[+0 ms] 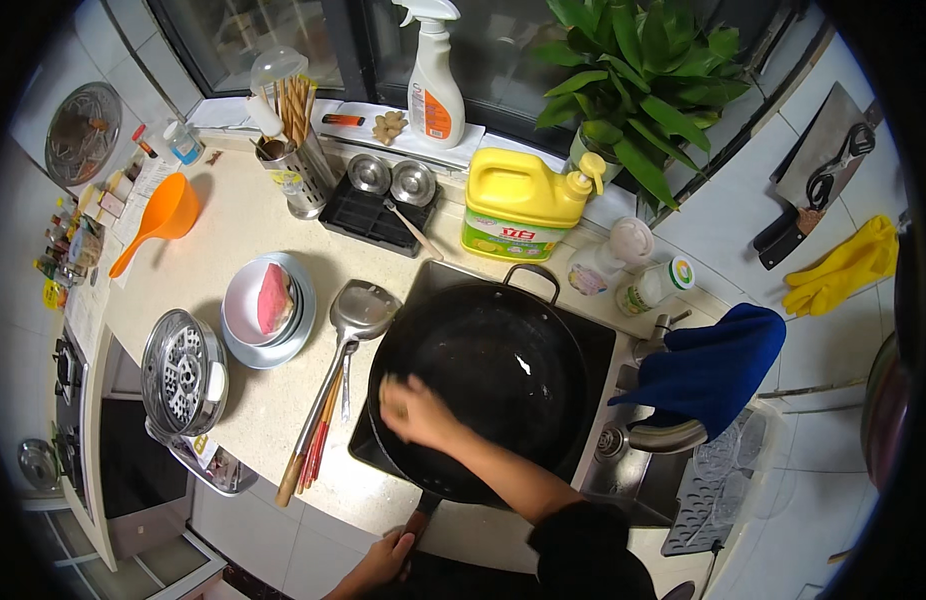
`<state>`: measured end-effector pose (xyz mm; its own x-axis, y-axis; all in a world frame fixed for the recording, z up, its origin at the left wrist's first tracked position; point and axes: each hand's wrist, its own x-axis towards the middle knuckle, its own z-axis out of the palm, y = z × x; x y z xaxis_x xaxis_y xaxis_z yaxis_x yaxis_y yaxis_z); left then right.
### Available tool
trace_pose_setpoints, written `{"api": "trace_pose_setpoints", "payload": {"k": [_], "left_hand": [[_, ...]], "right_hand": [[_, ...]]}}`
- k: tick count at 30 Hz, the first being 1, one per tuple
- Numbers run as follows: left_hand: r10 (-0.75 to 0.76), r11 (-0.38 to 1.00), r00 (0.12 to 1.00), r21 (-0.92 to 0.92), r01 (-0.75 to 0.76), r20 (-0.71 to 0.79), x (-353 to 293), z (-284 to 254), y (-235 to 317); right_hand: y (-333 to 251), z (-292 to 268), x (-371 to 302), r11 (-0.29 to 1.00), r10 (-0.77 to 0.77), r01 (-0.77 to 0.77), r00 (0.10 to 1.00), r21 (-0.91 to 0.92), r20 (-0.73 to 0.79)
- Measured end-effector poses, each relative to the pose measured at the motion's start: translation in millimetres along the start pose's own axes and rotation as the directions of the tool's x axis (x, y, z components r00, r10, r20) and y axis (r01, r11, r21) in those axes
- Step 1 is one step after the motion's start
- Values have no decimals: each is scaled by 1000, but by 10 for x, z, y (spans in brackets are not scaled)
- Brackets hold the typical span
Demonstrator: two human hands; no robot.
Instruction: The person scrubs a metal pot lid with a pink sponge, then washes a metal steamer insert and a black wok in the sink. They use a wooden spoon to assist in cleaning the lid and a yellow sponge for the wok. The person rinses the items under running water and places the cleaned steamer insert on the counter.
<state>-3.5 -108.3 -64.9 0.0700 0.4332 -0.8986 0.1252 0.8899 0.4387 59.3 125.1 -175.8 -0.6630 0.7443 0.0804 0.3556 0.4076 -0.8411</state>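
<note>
A large black wok (493, 390) rests over the sink on the counter, its inside wet and shiny. My left hand (388, 555) is wrapped round the wok's wooden handle (419, 518) at the near edge. Inside the wok, at its left wall, is my right hand (415, 412), its fingers curled and slightly blurred. A small yellowish bit shows at those fingers; what it is I cannot make out. Left of the wok lie a metal spatula (361, 308) with a wooden handle, red-ended chopsticks (311, 460) and a spoon (347, 385).
Stacked bowls (245, 300) with a pink cloth (275, 300), a steamer rack (183, 370) and an orange ladle (168, 210) stand left. Behind the wok are a yellow detergent jug (518, 205) and a spray bottle (435, 90). A blue cloth (703, 365) hangs over the faucet.
</note>
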Motion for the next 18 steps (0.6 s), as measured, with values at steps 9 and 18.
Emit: {"api": "trace_pose_setpoints", "payload": {"k": [9, 18], "left_hand": [[25, 999, 1000, -23, -25, 15, 11, 17, 7], [8, 999, 1000, 41, -9, 13, -21, 32, 35]], "right_hand": [[192, -376, 762, 915, 259, -386, 780, -113, -570], [-65, -202, 265, 993, 81, -83, 996, -89, -29]]}}
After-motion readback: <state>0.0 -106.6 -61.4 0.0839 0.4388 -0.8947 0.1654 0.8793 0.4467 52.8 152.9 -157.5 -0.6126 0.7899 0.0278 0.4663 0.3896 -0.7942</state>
